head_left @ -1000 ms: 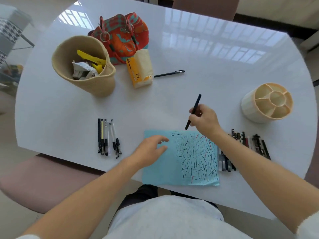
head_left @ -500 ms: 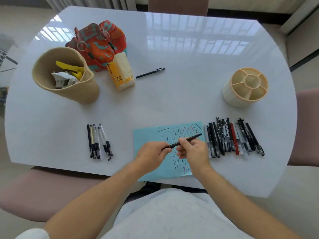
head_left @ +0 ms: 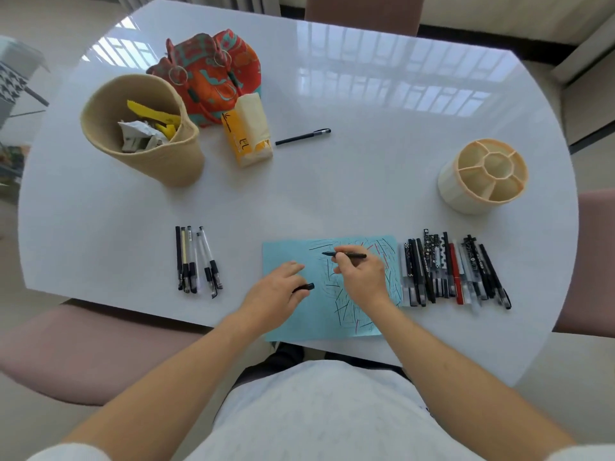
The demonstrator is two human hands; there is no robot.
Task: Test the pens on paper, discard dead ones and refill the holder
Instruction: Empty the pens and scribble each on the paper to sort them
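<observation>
Pen (head_left: 347, 255), black and uncapped, pinched in right hand (head_left: 361, 277), fingers curled round barrel, lying nearly level over blue paper (head_left: 286, 257), tip pointing left. Cannot tell whether tip touches sheet. Cap (head_left: 304, 287) gripped in left hand (head_left: 276, 291), fingers curled, hand resting on paper's left half. Paper at near edge of table (head_left: 332, 181), covered in short scribbled strokes, near end overhanging edge. Row of pens (head_left: 452, 271) just right of paper, side by side. Smaller group of pens (head_left: 196, 257) left of paper, near same edge. Holder (head_left: 482, 176), cream with divided compartments, upright toward right edge. Single pen (head_left: 303, 137) near middle. Woven basket (head_left: 143, 128) with crumpled scraps toward far left, tissue pack (head_left: 246, 131) and patterned bag (head_left: 213, 71) beside it.
</observation>
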